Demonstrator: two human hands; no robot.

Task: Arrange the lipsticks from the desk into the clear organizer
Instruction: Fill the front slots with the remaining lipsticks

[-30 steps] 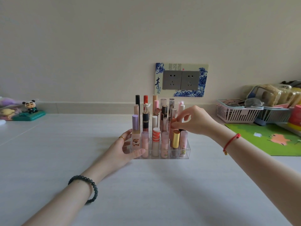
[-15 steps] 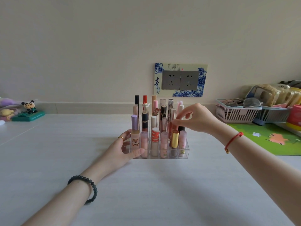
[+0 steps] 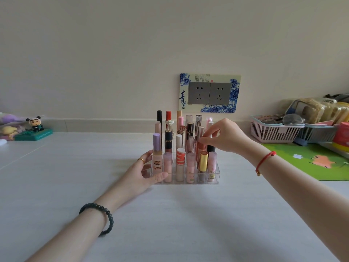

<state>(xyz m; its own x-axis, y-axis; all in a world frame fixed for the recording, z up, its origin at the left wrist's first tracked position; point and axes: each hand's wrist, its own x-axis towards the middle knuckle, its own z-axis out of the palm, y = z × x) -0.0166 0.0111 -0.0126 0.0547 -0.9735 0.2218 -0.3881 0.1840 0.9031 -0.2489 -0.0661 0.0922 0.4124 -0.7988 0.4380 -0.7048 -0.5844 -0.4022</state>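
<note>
A clear organizer (image 3: 215, 176) stands mid-desk, its slots filled with several upright lipsticks in pink, white, black, gold and purple. My left hand (image 3: 140, 173) holds its left front corner, thumb against the front wall and fingers along the side. My right hand (image 3: 224, 136) hovers over the right side, thumb and forefinger pinching the top of a coral-capped lipstick (image 3: 201, 148) that stands in a slot of the second row. A black-capped lipstick (image 3: 211, 149) stands just right of it.
A pink basket (image 3: 273, 131) and a blue one with packets stand at the back right, next to a green mat (image 3: 309, 161). Small toy figures (image 3: 35, 124) sit at the back left. A wall socket (image 3: 209, 92) is behind the organizer.
My right hand has sunk slightly, lowering the coral-capped lipstick deeper into its slot. My left hand has stayed at the organizer's corner.
</note>
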